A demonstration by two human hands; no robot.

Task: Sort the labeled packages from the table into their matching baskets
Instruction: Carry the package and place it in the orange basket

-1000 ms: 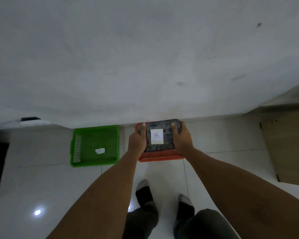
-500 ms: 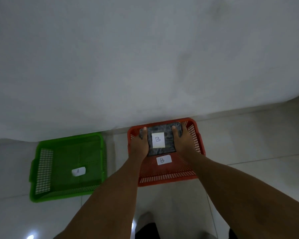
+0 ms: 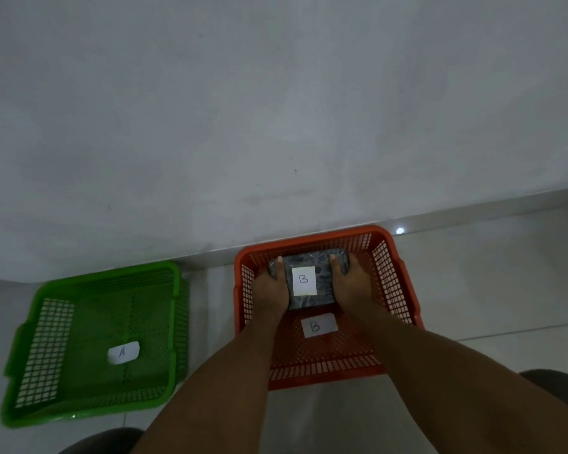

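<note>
A dark wrapped package (image 3: 309, 280) is being held inside the red basket (image 3: 404, 283), gripped from both sides. It is being clasped on its left edge by the left hand (image 3: 271, 290) and on its right edge by the right hand (image 3: 350, 285), with the fingers (image 3: 343, 265) of each hand wrapped around the far corners and the thumbs laid along the top face, so both hands are being kept closed on the package. A white paper label (image 3: 304, 280) marked "B" is being shown on the top of the package, between the two thumbs. The package is being kept toward the far part of the basket, near the wall side; whether it is resting on the basket floor or being held just above it cannot be told.

A second white label (image 3: 320, 326), also marked "B", is lying on the floor of the red basket, just nearer the person than the package and between the two forearms.

A green basket (image 3: 40, 342) is sitting on the tiled floor (image 3: 492, 290) to the left of the red one, a narrow gap being left between them. A white label (image 3: 124, 352) marked "A" is lying on its bottom, and nothing else is seen inside it.

Both baskets are placed close against the base of a pale wall (image 3: 276, 109), which is filling the upper part of the view. Dark rounded shapes, likely the person's knees, are being glimpsed at the bottom edge.
</note>
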